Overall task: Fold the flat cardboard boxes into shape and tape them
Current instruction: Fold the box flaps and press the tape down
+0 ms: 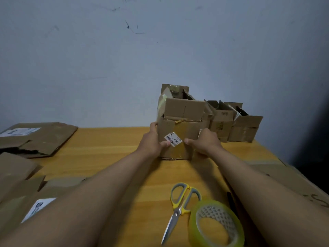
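An upright cardboard box (185, 129) with open top flaps and a white label on its front stands on the wooden table (110, 150). My left hand (153, 141) grips its left side, thumb on the front by the label. On the right side, my right hand (204, 142) holds the box, thumb pressing the front face. A yellowish tape roll (216, 224) stands near the front edge, with yellow-handled scissors (179, 207) lying just left of it.
Two more formed boxes (236, 125) stand at the back right against the wall. Flat cardboard sheets (37, 138) lie at the left, more in the near left corner (23, 191), and another under my right forearm (288, 177). A black pen (230, 200) lies beside the tape.
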